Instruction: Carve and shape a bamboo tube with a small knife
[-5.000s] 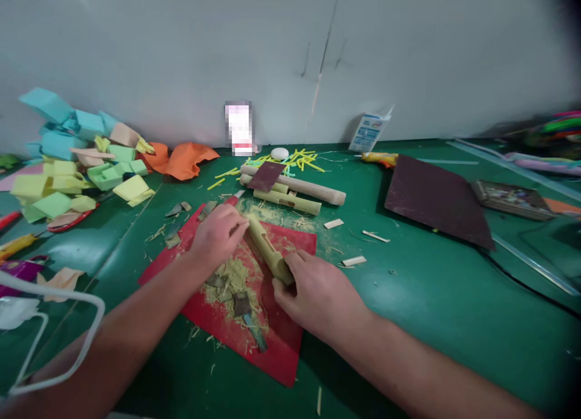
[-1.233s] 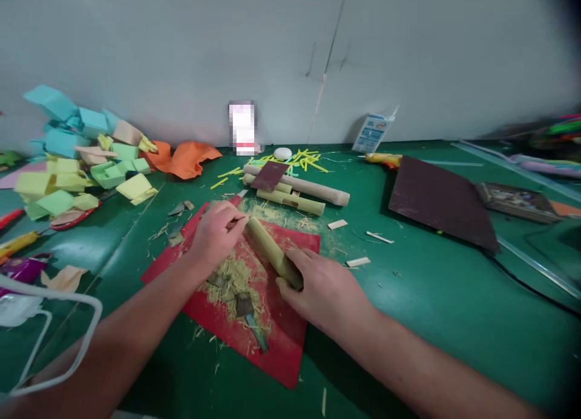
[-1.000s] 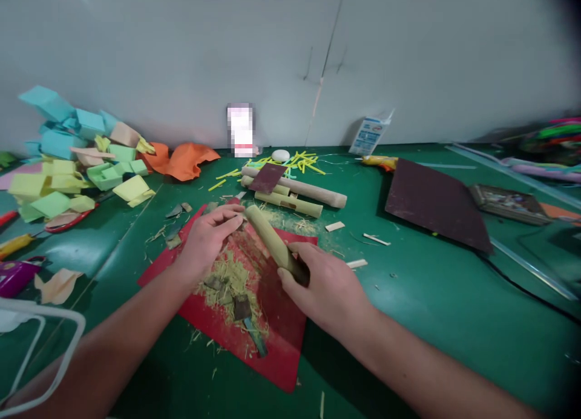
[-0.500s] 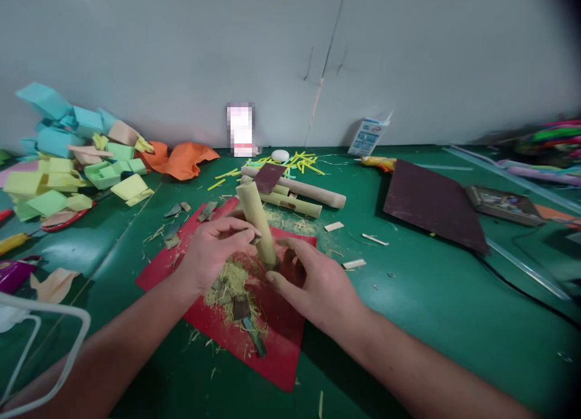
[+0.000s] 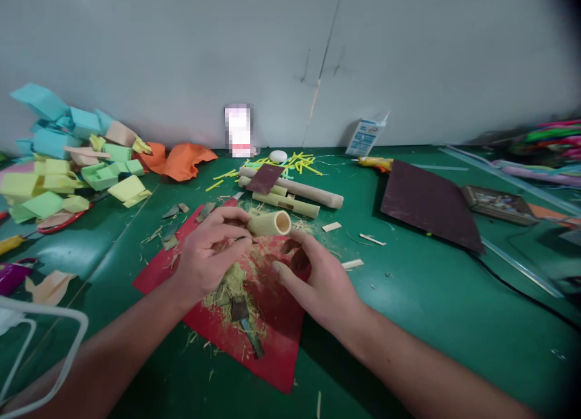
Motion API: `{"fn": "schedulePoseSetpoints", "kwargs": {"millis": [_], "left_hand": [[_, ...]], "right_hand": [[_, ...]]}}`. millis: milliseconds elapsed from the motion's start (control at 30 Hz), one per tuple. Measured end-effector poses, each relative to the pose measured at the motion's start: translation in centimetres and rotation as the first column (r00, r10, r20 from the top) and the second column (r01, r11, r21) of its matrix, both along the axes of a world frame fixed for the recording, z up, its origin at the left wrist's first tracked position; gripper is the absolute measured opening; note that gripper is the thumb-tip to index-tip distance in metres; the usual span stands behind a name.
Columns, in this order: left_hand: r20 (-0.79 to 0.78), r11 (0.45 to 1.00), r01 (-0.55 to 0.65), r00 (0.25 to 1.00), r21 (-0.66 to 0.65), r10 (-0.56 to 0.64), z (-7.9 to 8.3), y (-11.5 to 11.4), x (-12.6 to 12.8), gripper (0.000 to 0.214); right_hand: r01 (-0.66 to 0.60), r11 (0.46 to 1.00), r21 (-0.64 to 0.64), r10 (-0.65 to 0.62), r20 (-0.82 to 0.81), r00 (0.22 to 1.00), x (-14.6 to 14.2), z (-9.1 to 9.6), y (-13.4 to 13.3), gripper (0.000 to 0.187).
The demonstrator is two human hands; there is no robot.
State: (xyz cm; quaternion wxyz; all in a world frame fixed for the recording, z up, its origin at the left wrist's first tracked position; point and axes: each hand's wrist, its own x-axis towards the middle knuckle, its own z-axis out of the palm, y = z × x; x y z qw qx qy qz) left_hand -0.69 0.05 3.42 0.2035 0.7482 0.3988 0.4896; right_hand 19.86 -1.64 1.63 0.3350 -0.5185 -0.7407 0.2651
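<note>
A short, pale bamboo tube (image 5: 263, 224) lies tilted over the middle of the red sheet (image 5: 276, 346), its hollow end facing right and toward me. My left hand (image 5: 211, 249) is closed at the tube's left end, fingers behind it. A small dark scrap, perhaps sandpaper, shows by the left thumb tip. Just right of the hollow end is my right hand (image 5: 322, 273), fingers curved and apart, holding nothing. Below the hands, a heap of bamboo dust and shavings (image 5: 233, 280) covers part of the sheet, with dark scraps (image 5: 239, 309) on top.
Behind the tube lie more bamboo pieces (image 5: 313, 192) with a brown sandpaper square (image 5: 265, 178). Folded paper boxes (image 5: 54, 143) pile up at left. At right rests a large dark sheet (image 5: 431, 207). A phone (image 5: 238, 130) leans against the wall. A white frame (image 5: 75, 346) stands at lower left.
The bamboo tube has swung from upright to lying over, its hollow end now toward the right. The right hand has come away from its lower end; the left stays at it.
</note>
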Motion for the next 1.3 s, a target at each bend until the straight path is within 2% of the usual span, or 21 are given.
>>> {"fn": "schedulePoseSetpoints", "kwargs": {"millis": [167,333,433,567,633,733,833,1300], "left_hand": [[-0.045,0.991,0.121,0.992,0.053,-0.118,-0.4,-0.6,0.7,0.013],[-0.195,0.966,0.213,0.963,0.144,-0.183,-0.4,-1.3,1.2,0.014],[-0.27,0.955,0.217,0.95,0.201,-0.159,-0.1,-1.5,1.0,0.015],[-0.272,0.946,0.103,0.962,0.308,-0.016,0.1,-1.4,0.4,0.019],[-0.252,0.946,0.025,0.966,0.324,0.061,0.1,-1.2,0.1,0.018],[-0.244,0.955,-0.046,0.962,0.294,0.121,-0.2,-0.9,-0.1,0.014],[-0.249,0.959,-0.061,0.96,0.276,0.132,-0.5,-0.6,-0.2,0.012],[-0.207,0.961,-0.096,0.966,0.261,0.153,-0.9,-0.1,-0.3,0.014]], "right_hand": [[-0.054,0.995,0.088,0.059,-0.053,0.997,0.2,0.1,-0.2,0.033],[-0.083,0.957,0.279,0.124,-0.133,0.983,0.4,0.5,-0.3,0.028],[-0.098,0.92,0.38,0.15,-0.107,0.983,0.6,1.0,-0.4,0.027],[-0.001,0.897,0.443,0.075,-0.149,0.986,1.0,1.5,-0.5,0.022],[0.056,0.894,0.444,0.025,-0.175,0.984,1.1,1.5,-0.4,0.017],[0.073,0.918,0.391,-0.016,-0.148,0.989,1.0,1.3,-0.2,0.014],[0.076,0.932,0.355,-0.032,-0.128,0.991,0.9,1.2,0.0,0.014],[0.11,0.927,0.359,-0.061,-0.145,0.987,0.9,1.2,0.1,0.01]]}}
